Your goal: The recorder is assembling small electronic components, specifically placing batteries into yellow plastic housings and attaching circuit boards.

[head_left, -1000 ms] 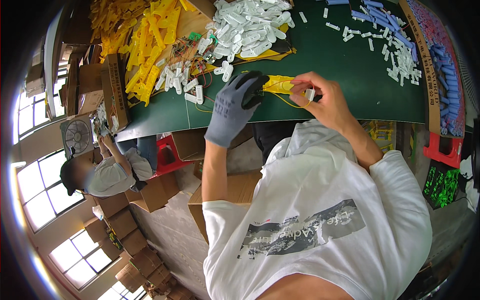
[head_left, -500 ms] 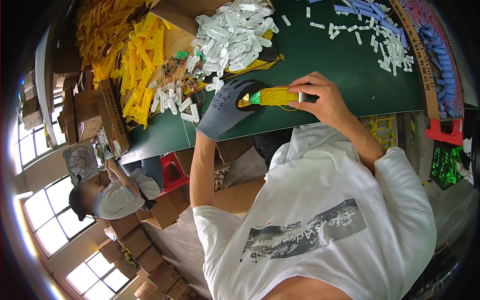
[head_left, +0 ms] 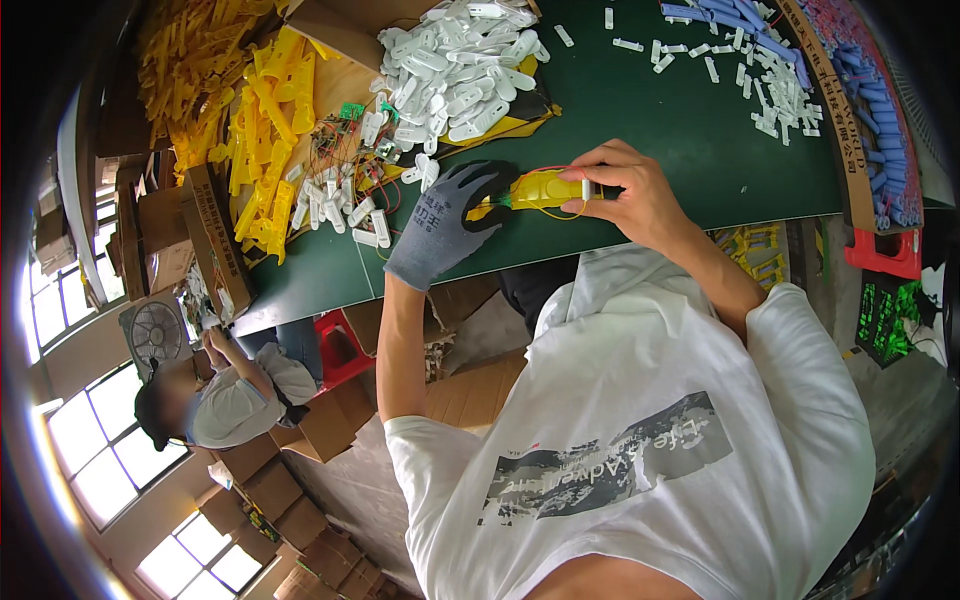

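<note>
**Yellow shell held between both hands over the green worktop**

The left hand (head_left: 445, 225) wears a grey knit glove and is curled around the left end of a yellow shell (head_left: 540, 190), thumb and fingers closed on it. The shell is a small moulded plastic piece, held just above the near edge of the worktop (head_left: 650, 130), between the two hands. It looks light and stiff, with smooth faces that could slip under a bare finger; the glove should give the surer hold. Thin red and yellow wires (head_left: 545, 170) loop from it, and these seem the fragile part, so the body's long sides are the better place to grip, clear of the wires and their joints.

The right hand (head_left: 630, 195) is bare. Its fingertips are pinched on the shell's right end, where a small white part (head_left: 586, 189) sits against the yellow; I cannot tell whether that part is seated or loose.

Farther back on the worktop, from left to right, lie a heap of yellow mouldings (head_left: 260, 120), a pile of white clips (head_left: 460, 70) and scattered blue pieces (head_left: 760, 35).
</note>
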Motion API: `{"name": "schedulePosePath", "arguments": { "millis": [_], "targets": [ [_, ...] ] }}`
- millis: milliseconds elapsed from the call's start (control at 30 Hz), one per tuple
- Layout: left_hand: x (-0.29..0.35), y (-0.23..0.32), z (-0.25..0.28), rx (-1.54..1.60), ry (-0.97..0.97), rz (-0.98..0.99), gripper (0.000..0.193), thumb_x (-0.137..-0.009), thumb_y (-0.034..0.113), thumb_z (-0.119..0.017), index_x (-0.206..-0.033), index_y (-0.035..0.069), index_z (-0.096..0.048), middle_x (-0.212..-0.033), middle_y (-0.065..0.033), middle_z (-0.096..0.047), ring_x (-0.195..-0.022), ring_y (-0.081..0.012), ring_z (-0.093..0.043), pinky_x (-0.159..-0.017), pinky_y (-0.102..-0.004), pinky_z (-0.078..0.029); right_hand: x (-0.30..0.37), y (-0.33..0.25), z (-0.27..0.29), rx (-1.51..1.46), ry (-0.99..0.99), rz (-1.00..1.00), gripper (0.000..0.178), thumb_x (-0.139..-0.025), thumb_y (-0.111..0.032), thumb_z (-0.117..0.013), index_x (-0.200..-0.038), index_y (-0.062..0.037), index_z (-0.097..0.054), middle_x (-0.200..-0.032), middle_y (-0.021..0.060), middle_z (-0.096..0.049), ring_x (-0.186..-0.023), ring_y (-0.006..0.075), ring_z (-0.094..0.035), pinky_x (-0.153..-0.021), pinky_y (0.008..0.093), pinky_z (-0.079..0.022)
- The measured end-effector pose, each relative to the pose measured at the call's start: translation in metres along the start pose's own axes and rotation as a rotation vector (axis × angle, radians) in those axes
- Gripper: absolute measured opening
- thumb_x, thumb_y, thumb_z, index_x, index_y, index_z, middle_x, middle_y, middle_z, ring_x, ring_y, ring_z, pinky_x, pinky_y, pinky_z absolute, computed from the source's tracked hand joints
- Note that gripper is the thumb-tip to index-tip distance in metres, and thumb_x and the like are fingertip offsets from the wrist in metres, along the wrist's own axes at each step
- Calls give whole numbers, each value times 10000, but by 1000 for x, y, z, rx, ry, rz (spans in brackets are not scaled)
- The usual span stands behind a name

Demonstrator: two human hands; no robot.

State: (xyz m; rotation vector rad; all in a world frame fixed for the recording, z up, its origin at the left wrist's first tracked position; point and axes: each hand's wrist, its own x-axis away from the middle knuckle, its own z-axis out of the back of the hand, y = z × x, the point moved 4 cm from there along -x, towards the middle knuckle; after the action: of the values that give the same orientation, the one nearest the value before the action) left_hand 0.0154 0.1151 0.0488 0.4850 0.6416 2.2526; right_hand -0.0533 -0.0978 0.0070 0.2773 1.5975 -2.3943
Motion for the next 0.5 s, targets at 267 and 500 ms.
{"name": "schedulePosePath", "arguments": {
  "millis": [267, 500],
  "targets": [
    [1, -8, -5, 81, 26, 26, 530, -715, 94, -735, -1226, 54, -600, -1273, -139, -578, -1172, -325, -539, -1012, -390, -434, -5, 4, 11, 52, -159, -22, 302, -755, -202, -783, -990, -21, -724, -1028, 73, -689, -880, 237, -623, -802, 339, -497],
    [3, -10, -12, 53, 92, -24, 535, -683, 100, -775, -1193, 55, -620, -1232, -152, -598, -1133, -338, -559, -982, -393, -451, -5, -1, 14, -17, -164, -104, 311, -749, -168, -790, -1012, -17, -717, -1045, 83, -682, -857, 223, -638, -759, 318, -507]
  ]
}}
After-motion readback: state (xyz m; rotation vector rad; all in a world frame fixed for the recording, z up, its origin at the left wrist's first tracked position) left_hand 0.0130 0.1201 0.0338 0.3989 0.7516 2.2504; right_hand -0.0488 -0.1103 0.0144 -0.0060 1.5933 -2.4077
